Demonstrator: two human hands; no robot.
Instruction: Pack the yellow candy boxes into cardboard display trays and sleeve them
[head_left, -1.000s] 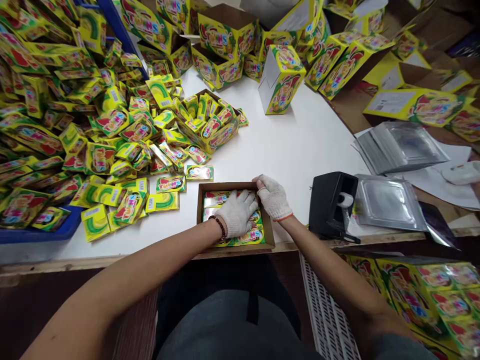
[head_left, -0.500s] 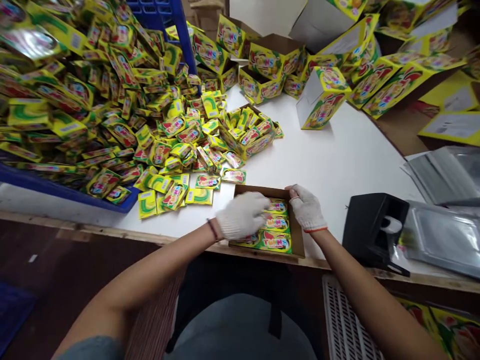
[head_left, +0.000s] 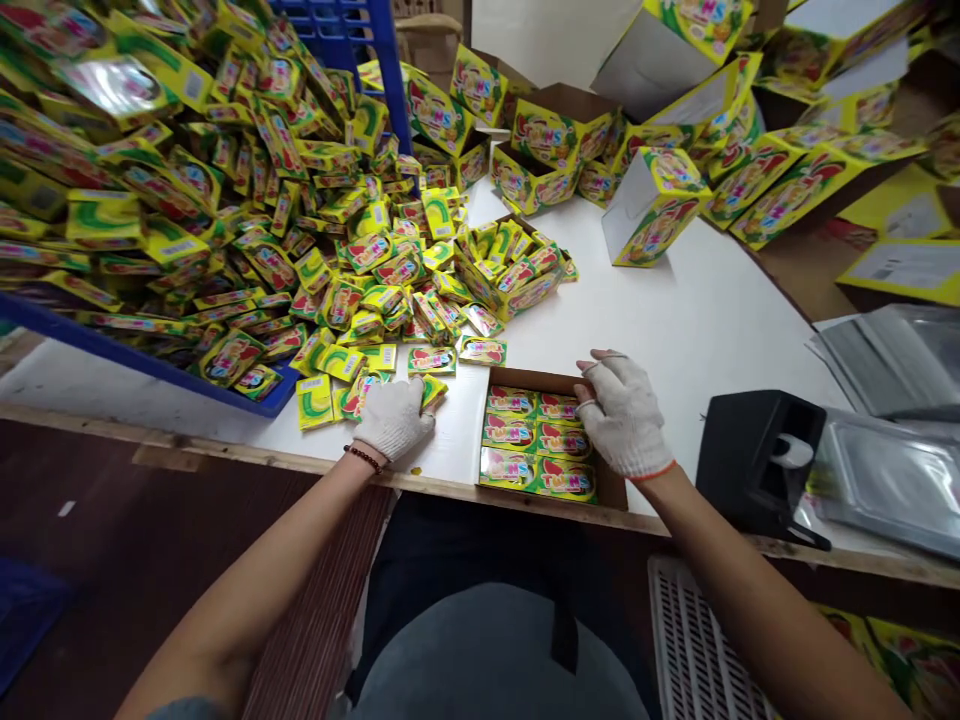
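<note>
The open carton (head_left: 613, 488) is shallow, with brown cardboard walls, and sits at the near edge of the white desk (head_left: 720, 310), under the right hand's fingers and to the right of the left hand's. The small boxes (head_left: 510, 433) inside it are flat and glossy, yellow and green, with red fruit and pink-and-blue "TWINS" lettering face up. There are six, in two columns of three, all left of the right fingers.

The right hand (head_left: 624, 415), in a white knitted glove, has its fingers loosely bent and parted over the carton's far right corner. The left hand (head_left: 394, 420), gloved too, has its fingers bent over one packet (head_left: 435, 390), whose yellow end shows beyond them; whether they pinch it cannot be told.

Two loose boxes (head_left: 432, 361) lie just beyond the left fingers. Farther beyond is one display box (head_left: 529, 290) full of packets. Left of these fingers, one blue crate (head_left: 390, 70) bears a heap too dense to count. Right of the right fingers stands one black tape dispenser (head_left: 750, 450).
</note>
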